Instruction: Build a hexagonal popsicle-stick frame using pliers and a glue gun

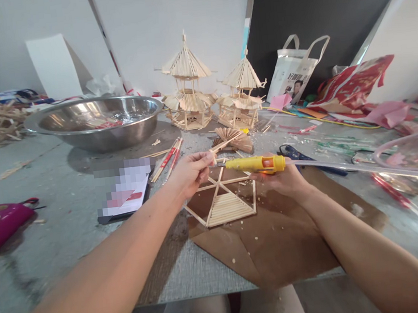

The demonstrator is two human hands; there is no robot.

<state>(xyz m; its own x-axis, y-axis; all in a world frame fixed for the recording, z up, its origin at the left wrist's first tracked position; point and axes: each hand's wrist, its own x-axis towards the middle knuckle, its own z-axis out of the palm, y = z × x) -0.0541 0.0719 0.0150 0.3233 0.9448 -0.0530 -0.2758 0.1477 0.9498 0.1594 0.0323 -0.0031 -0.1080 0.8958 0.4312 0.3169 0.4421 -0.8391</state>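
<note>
My left hand [195, 172] pinches a thin wooden stick [225, 143], which points up to the right. My right hand [288, 182] is wrapped round a yellow hot glue gun [242, 165], with a long clear glue stick [329, 165] running out of its back. The gun's nozzle is close to the left fingertips; whether it touches the stick I cannot tell. Below both hands a six-sided frame of wooden sticks [254, 199] lies flat, its front section filled with parallel sticks. Its far edge is partly hidden by my hands and the gun.
Brown paper [286, 248] lies beneath the frame. Two stick pagodas [187, 71] stand behind a brown folded fan [243, 143]. A steel basin [98, 135] and a phone [128, 192] are to the left, near a purple tool [9, 225]. Dark blue scissors [317, 161] lie right.
</note>
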